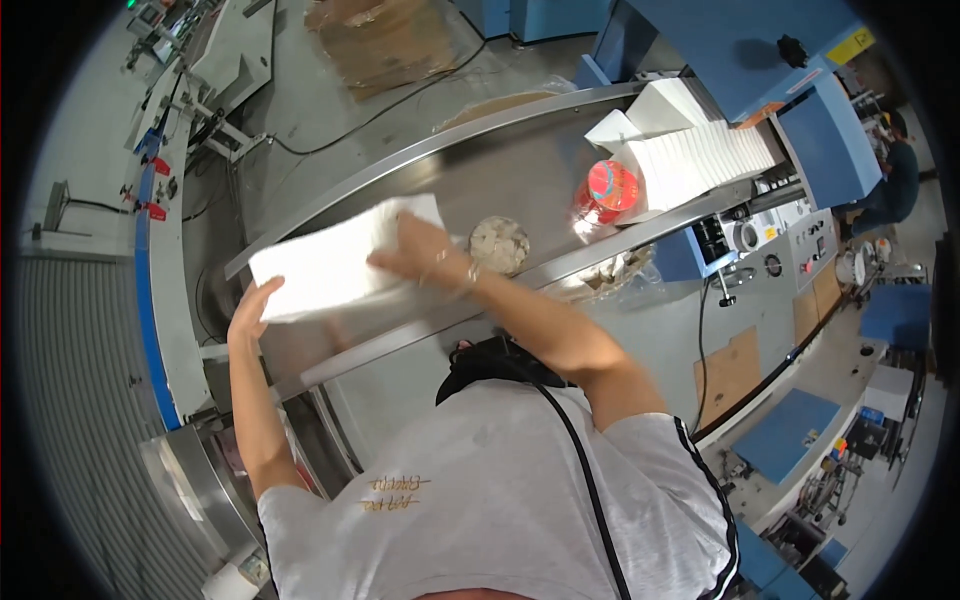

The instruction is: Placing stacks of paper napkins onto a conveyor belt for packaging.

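A thick stack of white paper napkins point(325, 262) is held between my two hands over the left part of the metal trough point(480, 170). At the stack's left end, my left hand point(252, 308) grips the lower corner. My right hand point(420, 250), slightly smeared by motion, closes on the right end, its fingertips against the paper. Right of that hand, a round tub of whitish scraps point(499, 245) stands in the trough. Farther right is a red cylindrical container point(607, 190) with shiny wrap.
A long row of white folded napkins point(700, 160) lies at the trough's right end, beside a blue machine point(750, 50). A control panel point(800, 245) is to the right. Brown cardboard point(385, 40) and a black cable lie on the floor beyond. Another person point(893, 170) is at far right.
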Demonstrator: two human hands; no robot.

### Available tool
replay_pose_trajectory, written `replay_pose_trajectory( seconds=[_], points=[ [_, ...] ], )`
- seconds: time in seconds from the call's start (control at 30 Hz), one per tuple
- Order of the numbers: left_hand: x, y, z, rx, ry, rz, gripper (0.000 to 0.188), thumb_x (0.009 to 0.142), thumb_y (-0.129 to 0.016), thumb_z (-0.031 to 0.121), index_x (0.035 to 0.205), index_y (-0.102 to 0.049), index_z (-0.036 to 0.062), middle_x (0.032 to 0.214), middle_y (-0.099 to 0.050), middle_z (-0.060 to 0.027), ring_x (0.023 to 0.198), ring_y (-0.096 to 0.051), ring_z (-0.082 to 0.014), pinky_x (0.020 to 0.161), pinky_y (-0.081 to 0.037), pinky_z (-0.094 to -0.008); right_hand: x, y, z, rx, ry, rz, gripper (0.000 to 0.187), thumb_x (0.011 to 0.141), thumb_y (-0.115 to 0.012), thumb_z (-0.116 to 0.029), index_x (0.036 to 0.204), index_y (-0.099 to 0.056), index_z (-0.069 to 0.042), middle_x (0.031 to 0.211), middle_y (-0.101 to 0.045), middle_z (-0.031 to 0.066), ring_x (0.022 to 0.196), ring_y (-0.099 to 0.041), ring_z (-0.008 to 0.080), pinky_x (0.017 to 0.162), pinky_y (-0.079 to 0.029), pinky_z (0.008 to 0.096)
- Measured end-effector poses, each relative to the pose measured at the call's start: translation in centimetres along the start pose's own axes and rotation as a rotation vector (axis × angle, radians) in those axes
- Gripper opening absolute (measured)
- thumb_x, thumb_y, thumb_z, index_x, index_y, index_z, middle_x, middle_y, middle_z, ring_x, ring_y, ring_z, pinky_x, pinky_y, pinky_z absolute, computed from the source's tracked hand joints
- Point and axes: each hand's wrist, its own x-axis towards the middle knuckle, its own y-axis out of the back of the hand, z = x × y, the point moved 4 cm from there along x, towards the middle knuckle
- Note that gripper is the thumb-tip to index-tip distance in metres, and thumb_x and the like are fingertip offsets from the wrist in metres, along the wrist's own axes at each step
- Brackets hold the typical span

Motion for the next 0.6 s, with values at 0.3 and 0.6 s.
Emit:
replay_pose_trajectory(
  seconds=[0.3, 0.6],
  points=[
    [-5.3, -8.5, -0.9, -0.033, 0.014, 0.093, 0.085, 0.076, -0.073, 0.027, 0.142, -0.027, 0.0002, 0.139, -0.04, -0.0153, 0.13, -0.036, -0.0277, 0.107, -0.027, -0.0368, -7.9, 3.7, 2.9, 0.052, 0.025, 0.157, 0.074, 0.076, -0.066, -0.053, 0.112, -0.051, 0.009, 0.093, -0.061, 0.0287, 0.089, -0.061, 0.0412, 0.077, -0.048, 0.0423],
    [-5.8, -16.5, 0.3, -0.116, 0.008, 0.121, 0.088, 0.078, -0.072, 0.03, 0.143, -0.022, -0.001, 0.142, -0.035, -0.0156, 0.134, -0.03, -0.0273, 0.11, -0.022, -0.0375, -3.1, 11.9, 8.4, -0.033, 0.05, 0.072, 0.079, 0.077, -0.062, -0.061, 0.121, -0.055, 0.005, 0.108, -0.062, 0.0248, 0.102, -0.06, 0.0359, 0.089, -0.046, 0.0348]
  ],
)
